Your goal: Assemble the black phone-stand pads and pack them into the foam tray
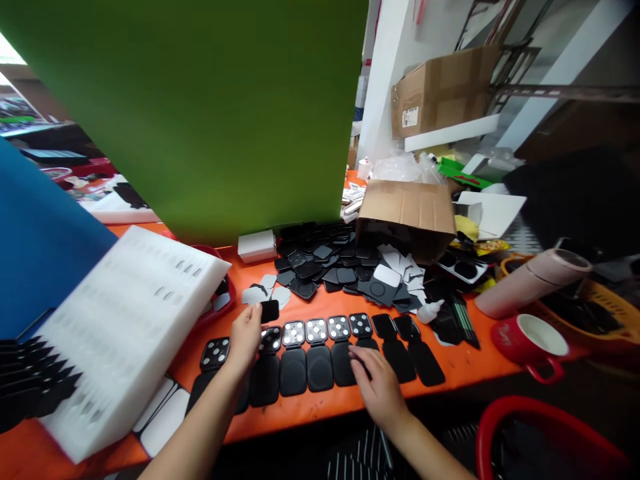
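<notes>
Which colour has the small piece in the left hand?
The small piece is black; the head view shows it.

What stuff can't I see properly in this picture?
In the head view:
- One end of the small black piece: covered by the left hand.
- Part of the leftmost black case: hidden behind the left forearm.
- Writing on the red mug: too small and blurred.
- Words on the upper cardboard box: too small.
- Lower part of the red tub: cut off by the bottom edge.
</notes>
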